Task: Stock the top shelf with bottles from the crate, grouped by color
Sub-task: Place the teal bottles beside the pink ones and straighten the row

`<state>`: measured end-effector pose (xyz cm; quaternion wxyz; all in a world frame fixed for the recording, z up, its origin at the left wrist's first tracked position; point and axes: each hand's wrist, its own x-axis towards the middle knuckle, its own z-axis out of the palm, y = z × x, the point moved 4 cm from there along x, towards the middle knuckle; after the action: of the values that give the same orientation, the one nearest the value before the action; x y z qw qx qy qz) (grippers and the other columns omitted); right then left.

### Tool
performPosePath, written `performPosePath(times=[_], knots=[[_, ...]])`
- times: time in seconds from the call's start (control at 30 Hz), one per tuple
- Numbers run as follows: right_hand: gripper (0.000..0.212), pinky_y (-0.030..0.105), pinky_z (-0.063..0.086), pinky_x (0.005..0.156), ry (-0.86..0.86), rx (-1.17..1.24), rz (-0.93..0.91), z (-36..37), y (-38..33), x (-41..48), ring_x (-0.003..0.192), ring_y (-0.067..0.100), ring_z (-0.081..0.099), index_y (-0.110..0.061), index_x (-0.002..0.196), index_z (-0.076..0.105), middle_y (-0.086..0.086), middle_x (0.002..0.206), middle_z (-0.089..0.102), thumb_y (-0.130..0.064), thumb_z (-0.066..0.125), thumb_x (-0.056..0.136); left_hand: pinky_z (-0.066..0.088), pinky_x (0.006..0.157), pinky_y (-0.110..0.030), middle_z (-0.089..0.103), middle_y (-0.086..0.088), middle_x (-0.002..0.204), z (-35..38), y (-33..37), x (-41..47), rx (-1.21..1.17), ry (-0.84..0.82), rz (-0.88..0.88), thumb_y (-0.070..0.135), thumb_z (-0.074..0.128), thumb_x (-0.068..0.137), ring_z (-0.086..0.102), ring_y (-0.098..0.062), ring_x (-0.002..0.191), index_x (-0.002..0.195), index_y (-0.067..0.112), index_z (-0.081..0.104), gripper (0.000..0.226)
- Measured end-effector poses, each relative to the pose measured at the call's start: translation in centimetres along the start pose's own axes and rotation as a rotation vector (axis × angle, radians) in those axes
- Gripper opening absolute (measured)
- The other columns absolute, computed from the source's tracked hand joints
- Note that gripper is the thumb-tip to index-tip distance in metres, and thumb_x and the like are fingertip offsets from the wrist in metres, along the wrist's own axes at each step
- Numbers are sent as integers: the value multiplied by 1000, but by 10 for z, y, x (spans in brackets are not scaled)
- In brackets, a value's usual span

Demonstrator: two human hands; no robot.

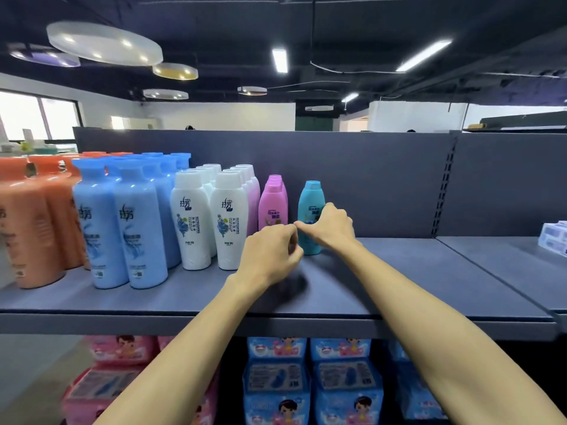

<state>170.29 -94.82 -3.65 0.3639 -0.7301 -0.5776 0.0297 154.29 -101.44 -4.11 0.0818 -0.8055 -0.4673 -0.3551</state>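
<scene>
On the dark grey metal top shelf point(399, 271) the plastic bottles stand upright in groups by colour. From left to right there are orange bottles point(30, 225), light blue bottles point(101, 225), white bottles point(190, 216) and small pink bottles point(273, 204) in a row going to the back. Just beside the pink ones, near the back panel, stands one small teal bottle point(311, 194).

The right hand point(329, 227) is on this teal bottle. Its grip is closed round the bottle's lower right side, with the thumb lying across the front.

The left hand point(270, 253) is over the shelf, just in front of the pink bottles. Its fingers are curled in, and I see nothing in its grip. It is very near the right thumb.

Below the shelf stand pink packs point(122, 351) and blue packs point(337, 378).
</scene>
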Motion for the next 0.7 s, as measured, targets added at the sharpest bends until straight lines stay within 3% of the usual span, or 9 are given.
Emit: performPosePath(times=[0.23, 0.7], knots=[[69, 37, 46, 74, -6, 42, -5, 15, -3, 22, 105, 34, 61, -11, 109, 49, 10, 110, 61, -62, 73, 69, 49, 67, -35, 65, 7, 82, 6, -7, 13, 13, 6, -28, 32, 56, 81, 60, -23, 82, 80, 24, 54, 8], [63, 38, 48, 77, -34, 113, 11, 34, -5, 40, 110, 34, 59, -7, 115, 50, 12, 117, 58, -47, 78, 75, 45, 66, -33, 66, 7, 82, 18, -14, 18, 13, 14, -44, 32, 55, 81, 59, -23, 83, 83, 23, 57, 9]])
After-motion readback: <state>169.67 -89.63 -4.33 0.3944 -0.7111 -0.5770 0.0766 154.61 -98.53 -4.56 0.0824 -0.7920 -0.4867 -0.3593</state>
